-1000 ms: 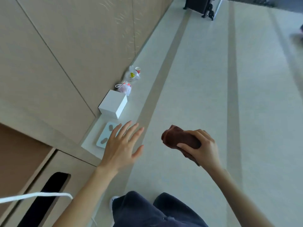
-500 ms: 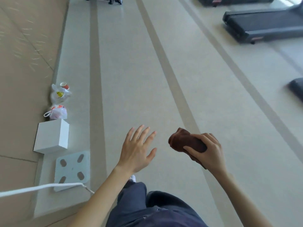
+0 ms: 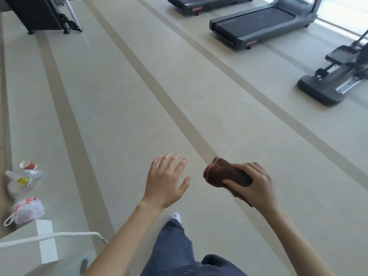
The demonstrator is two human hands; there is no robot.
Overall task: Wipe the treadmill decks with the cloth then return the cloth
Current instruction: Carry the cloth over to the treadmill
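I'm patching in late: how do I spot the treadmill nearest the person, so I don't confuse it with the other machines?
Look along the far right of the striped floor. The nearer treadmill lies past the second dark stripe, with another treadmill behind it. Unlike the elliptical trainer to its right, it has a broad, flat black deck.

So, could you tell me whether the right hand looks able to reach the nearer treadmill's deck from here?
Probably not yet: the right hand, gripping the cloth, is across open floor from the treadmill. Nothing blocks the way.
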